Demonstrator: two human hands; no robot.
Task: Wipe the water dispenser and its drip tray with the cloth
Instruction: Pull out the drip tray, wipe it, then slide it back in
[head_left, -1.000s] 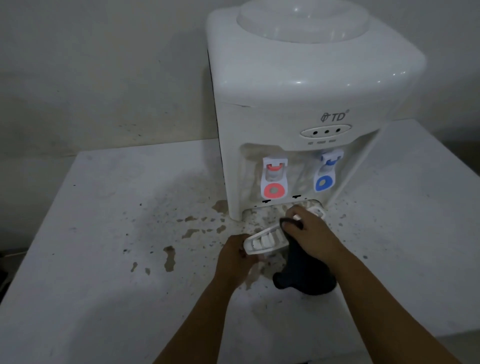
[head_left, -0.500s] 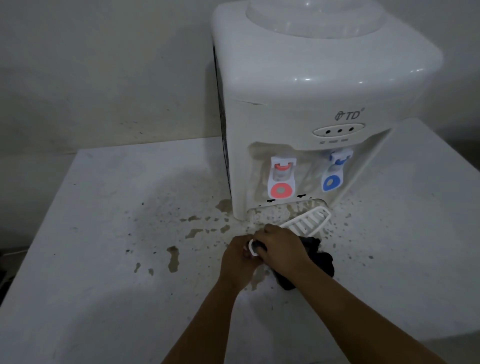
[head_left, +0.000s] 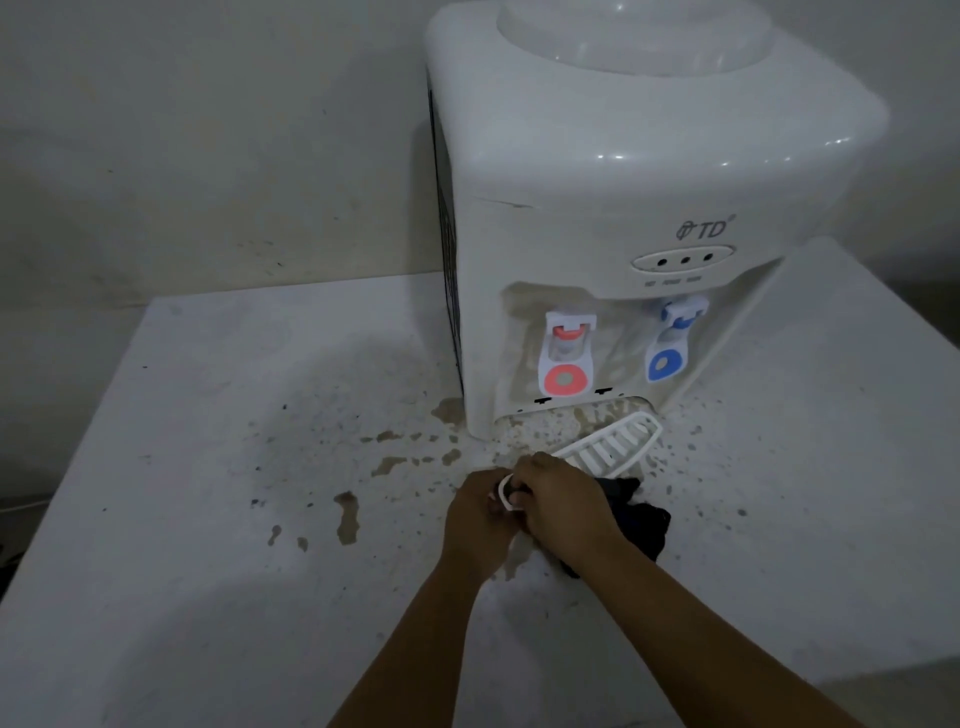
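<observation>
Drip tray (head_left: 608, 448) is out and half-wiped, left hand (head_left: 475, 514) pinching its end, right hand (head_left: 563, 499) rubbing the cloth (head_left: 641, 522); water dispenser (head_left: 623, 218) looks unwiped.

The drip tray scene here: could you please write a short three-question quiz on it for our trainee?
1. True or false: the drip tray sits seated in its slot under the taps.
2. Which hand holds the dark cloth? A) left hand B) right hand C) neither
3. Fill in: seen from the camera, the tap with the red disc stands to the ___ of the tap with the blue disc on the water dispenser.

Key
1. False: it is pulled out, lying at an angle over the stained table, with both hands at its near end.
2. B
3. left
</observation>
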